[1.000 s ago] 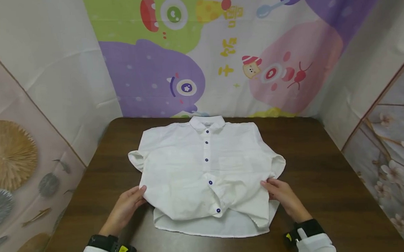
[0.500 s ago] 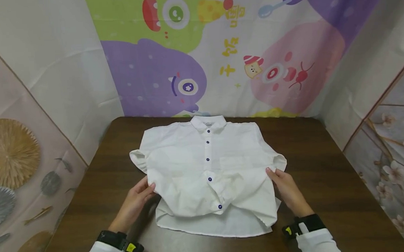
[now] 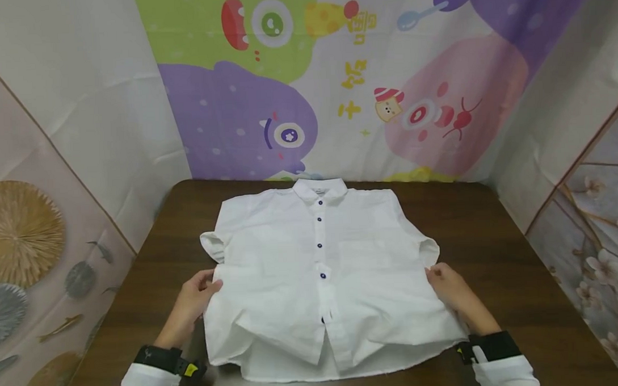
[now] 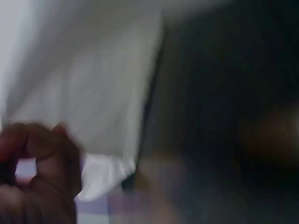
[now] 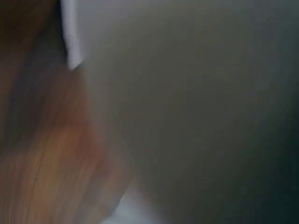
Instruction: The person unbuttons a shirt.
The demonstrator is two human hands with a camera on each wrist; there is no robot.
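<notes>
A white short-sleeved shirt (image 3: pixel 275 262) with dark blue buttons lies front up on the brown table, collar toward the back. At its left side edge, below the sleeve, my left hand (image 3: pixel 194 299) pinches the fabric between thumb and fingers. My right hand (image 3: pixel 455 290) pinches the opposite side edge just under the other sleeve. The lower front panels hang loose and part near the bottom button, with the back hem showing beneath. Blurred white cloth (image 4: pixel 93 88) stretches beside the curled left fingers in the left wrist view. Cloth fills most of the right wrist view, which is too blurred for detail.
The dark wooden table (image 3: pixel 517 299) extends to both sides of the shirt. Behind it hangs a curtain (image 3: pixel 348 152) with cartoon monsters. Patterned panels stand at the left and right. Each wrist wears a black strap (image 3: pixel 158 358).
Both hands have moved apart, drawing the shirt's sides outward. The bunched lower front has spread and billowed down toward the near edge, and the front panels now part at the bottom.
</notes>
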